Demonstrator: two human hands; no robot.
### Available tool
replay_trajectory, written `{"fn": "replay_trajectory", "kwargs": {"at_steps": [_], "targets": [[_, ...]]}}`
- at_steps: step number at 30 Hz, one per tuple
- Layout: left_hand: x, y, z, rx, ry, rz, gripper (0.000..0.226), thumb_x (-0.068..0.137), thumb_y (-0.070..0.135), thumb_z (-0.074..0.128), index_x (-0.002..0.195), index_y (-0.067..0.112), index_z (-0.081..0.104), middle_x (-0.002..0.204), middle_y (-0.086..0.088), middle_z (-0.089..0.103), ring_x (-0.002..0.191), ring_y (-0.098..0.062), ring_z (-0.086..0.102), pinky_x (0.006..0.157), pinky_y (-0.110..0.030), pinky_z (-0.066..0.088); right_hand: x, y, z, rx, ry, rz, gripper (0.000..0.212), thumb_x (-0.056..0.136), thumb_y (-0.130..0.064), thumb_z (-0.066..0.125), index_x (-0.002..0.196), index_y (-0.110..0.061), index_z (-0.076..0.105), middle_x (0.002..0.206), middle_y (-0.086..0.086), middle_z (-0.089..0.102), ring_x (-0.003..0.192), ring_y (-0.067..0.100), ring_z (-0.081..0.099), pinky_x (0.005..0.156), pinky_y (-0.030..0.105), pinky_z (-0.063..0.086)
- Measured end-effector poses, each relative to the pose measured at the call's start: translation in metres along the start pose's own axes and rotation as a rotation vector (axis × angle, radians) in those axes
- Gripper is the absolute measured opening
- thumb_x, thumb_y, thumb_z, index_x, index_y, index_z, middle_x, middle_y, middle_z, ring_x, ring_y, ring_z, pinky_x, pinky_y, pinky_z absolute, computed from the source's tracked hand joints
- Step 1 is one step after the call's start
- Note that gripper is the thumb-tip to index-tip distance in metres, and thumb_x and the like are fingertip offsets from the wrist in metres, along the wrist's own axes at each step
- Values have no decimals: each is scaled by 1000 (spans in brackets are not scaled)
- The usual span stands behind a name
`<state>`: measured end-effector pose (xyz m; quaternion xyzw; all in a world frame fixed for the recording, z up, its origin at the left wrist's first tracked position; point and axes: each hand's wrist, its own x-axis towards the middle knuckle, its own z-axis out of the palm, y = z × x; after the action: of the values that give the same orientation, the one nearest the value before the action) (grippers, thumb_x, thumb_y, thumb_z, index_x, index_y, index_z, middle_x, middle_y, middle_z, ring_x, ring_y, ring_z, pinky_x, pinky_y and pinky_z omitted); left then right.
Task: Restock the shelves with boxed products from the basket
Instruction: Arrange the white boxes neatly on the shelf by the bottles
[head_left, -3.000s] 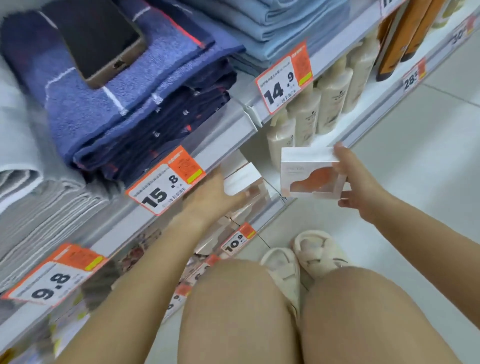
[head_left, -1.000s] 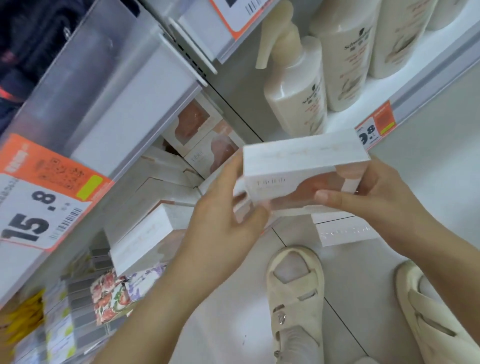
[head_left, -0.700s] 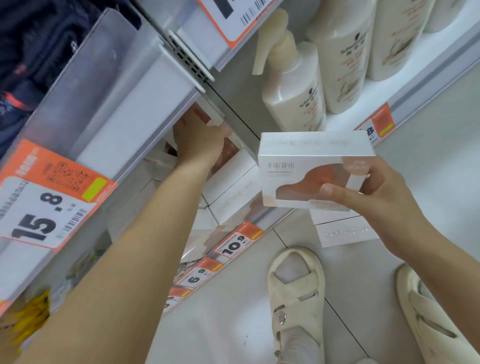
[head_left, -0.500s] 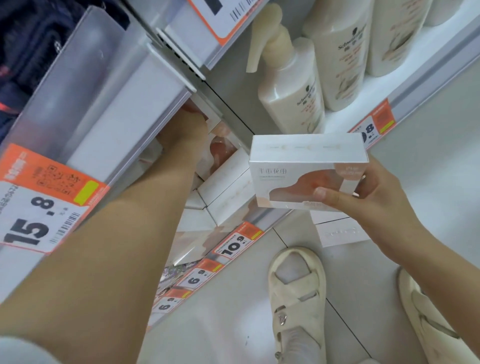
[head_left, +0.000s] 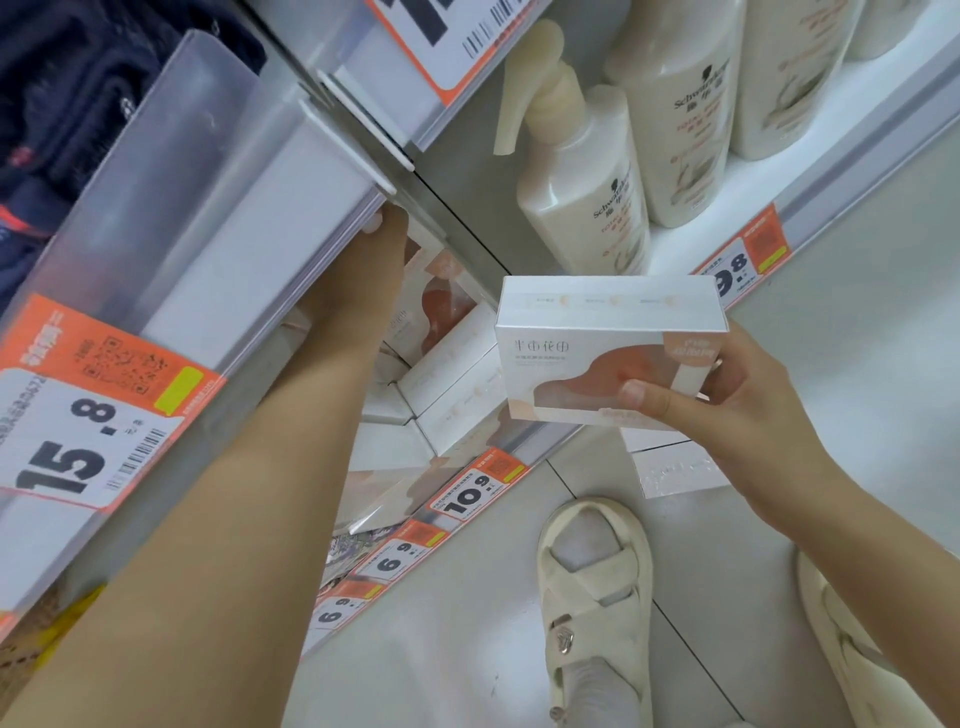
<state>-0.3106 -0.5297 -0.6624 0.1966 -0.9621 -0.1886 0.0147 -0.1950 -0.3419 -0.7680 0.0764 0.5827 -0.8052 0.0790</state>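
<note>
The left hand (head_left: 382, 244) is reaching deeper under the shelf edge (head_left: 291, 260) than a moment ago, fingers hidden, probably clearing space, while the right hand (head_left: 727, 395) is pinching the waiting white box (head_left: 597, 343).

You are looking at a bright, evenly lit view under soft, diffuse store light, with no hard shadows on the pale floor (head_left: 831, 364). The recess under the upper shelf (head_left: 249, 218) is dimmer, so your left hand (head_left: 387, 236) reaching in there sits in shade. The clear plastic shelf guard (head_left: 171, 135) carries a milky sheen. The wide lens bends straight shelf edges, most strongly at the left. The near left forearm (head_left: 208, 519) looks soft, and detail is slightly smeared throughout.
</note>
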Motion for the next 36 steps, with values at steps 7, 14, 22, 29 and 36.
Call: {"fn": "replay_trajectory", "kwargs": {"at_steps": [7,14,22,29,36], "targets": [[-8,-14,3,291,-5,-31,45,97,36,49,132,9,41,123,-7,53,106,-26,51,80,-22,33,-3,-1,-2,-1,-3,13,51,61,-22,74,109,-33,61,101,-11,73,101,9,67,85,22,54],[-98,-23,-14,99,76,438,51,81,40,69,127,28,51,111,8,62,102,-16,53,87,-29,40,-11,-22,-28,-125,-281,16,59,55,-21,91,108,-27,66,107,-21,70,99,-3,65,79,9,49],[-96,-23,-21,-422,-574,181,34,63,36,75,96,28,73,84,6,74,77,-13,69,74,-31,56,-19,-20,-10,-357,-478,-104,53,49,-56,79,100,-46,65,137,-38,39,139,-16,5,105,17,23],[-104,-17,18,-429,-825,37,38,78,54,60,107,33,70,100,5,73,94,-13,70,90,-30,51,-30,-26,-31,-138,-410,92,43,51,-47,75,94,-44,69,110,-28,64,110,-7,58,79,5,45],[-125,-10,57,-410,-1163,-88,77,70,75,49,139,42,39,129,29,49,117,6,48,93,-8,38,-42,-8,-70,-155,-269,210,37,52,-48,70,87,-40,69,87,-12,70,81,3,66,63,10,48]]}}
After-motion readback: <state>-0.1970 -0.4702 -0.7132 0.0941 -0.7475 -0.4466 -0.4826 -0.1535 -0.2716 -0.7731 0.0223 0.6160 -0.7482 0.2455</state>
